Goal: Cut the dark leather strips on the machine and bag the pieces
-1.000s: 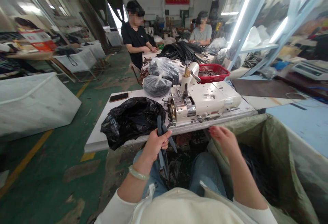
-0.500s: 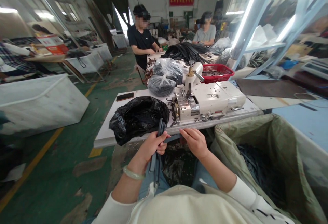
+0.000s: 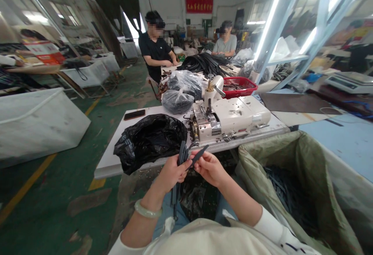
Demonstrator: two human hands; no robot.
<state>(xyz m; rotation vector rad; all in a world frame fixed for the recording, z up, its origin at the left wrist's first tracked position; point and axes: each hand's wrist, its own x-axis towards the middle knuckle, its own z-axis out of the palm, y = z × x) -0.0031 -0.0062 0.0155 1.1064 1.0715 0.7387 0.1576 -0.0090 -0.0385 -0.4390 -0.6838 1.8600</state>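
Observation:
A bundle of dark grey strips [image 3: 182,154] is gripped in my left hand [image 3: 172,172], its ends sticking up above the fingers and hanging down below. My right hand [image 3: 210,168], close beside it, pinches one dark strip [image 3: 200,154] whose tapered end points up and to the right. Both hands are just in front of the table edge. Behind them stands a cream leather-skiving type machine [image 3: 233,117] with a metal head at its left. An open black plastic bag [image 3: 151,140] lies on the white table [image 3: 108,154], left of the machine.
A phone [image 3: 134,114] and clear bags of dark pieces [image 3: 179,97] lie on the table. Behind the machine is a red basket [image 3: 240,86]. To my right stands a green sack [image 3: 247,158] with dark strips inside. Two people [image 3: 155,49] work across the table.
The strip in my right hand has swung from nearly level to pointing up and right, and that hand has drawn closer to my left. The view has shifted slightly right.

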